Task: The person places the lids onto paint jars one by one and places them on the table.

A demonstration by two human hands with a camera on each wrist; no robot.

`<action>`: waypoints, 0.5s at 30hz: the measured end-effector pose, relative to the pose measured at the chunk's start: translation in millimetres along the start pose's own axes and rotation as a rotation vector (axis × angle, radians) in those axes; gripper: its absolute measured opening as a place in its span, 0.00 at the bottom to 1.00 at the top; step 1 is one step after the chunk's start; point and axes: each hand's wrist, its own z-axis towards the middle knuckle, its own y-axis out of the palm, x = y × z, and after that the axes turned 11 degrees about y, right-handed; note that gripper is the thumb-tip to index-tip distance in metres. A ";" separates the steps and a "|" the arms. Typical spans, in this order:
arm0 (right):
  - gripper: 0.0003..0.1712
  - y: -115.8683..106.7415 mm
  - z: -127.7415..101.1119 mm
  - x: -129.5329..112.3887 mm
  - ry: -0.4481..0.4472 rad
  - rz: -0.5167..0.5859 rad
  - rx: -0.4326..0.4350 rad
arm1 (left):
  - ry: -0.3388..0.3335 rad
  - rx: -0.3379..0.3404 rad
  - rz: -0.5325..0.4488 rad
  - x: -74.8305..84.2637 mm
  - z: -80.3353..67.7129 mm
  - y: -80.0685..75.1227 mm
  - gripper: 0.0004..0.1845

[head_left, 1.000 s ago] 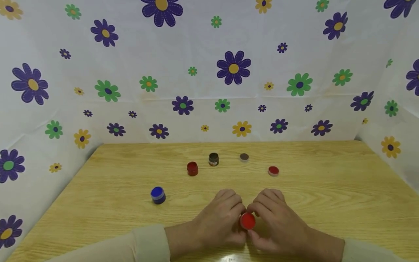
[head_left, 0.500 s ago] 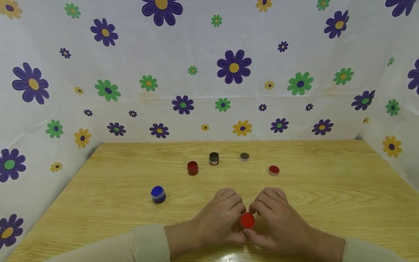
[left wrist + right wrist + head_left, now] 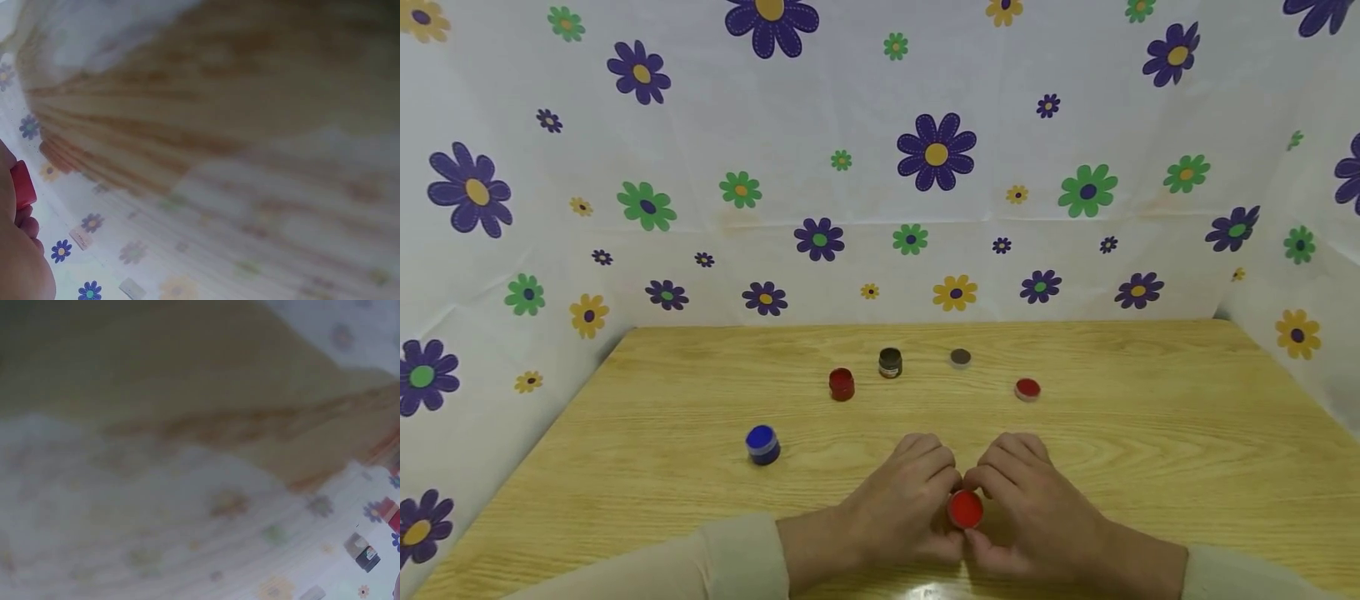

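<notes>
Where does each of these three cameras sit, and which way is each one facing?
Head: worn on the head, looks forward and down at the table; shows left hand, right hand and sleeves gripping a red pot.
Left wrist: sideways along blurred tabletop and flowered cloth; hand's edge shows.
Right wrist: blurred table and cloth, small pots at the edge; no hand clearly visible.
Shared: head and left wrist show the red pot.
</notes>
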 end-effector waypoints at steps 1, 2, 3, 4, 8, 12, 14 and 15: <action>0.14 -0.3 -0.3 -0.2 0.007 -0.006 -0.006 | -0.004 0.000 -0.004 0.0 0.1 0.0 0.16; 0.14 -0.6 -0.5 -0.4 0.014 -0.010 -0.010 | -0.009 0.001 -0.008 0.0 0.3 0.0 0.16; 0.14 -1.1 -0.7 -0.5 0.024 -0.015 -0.015 | -0.014 0.002 -0.011 0.0 0.4 -0.1 0.16; 0.14 -1.4 -0.8 -0.5 0.031 -0.019 -0.014 | -0.017 0.005 -0.013 0.1 0.6 -0.5 0.16; 0.15 -1.5 -0.8 -0.3 0.045 -0.033 -0.002 | -0.025 0.010 -0.013 0.0 1.1 -1.6 0.17; 0.18 -0.3 -0.6 0.1 0.025 -0.043 0.022 | -0.028 0.004 -0.019 -0.2 1.2 -1.5 0.18; 0.19 0.3 -0.5 0.0 0.016 -0.040 0.033 | -0.034 0.008 -0.031 0.0 0.9 -1.5 0.18; 0.18 0.6 -0.4 0.0 0.014 -0.036 0.038 | -0.037 0.013 -0.038 0.1 0.7 -1.3 0.18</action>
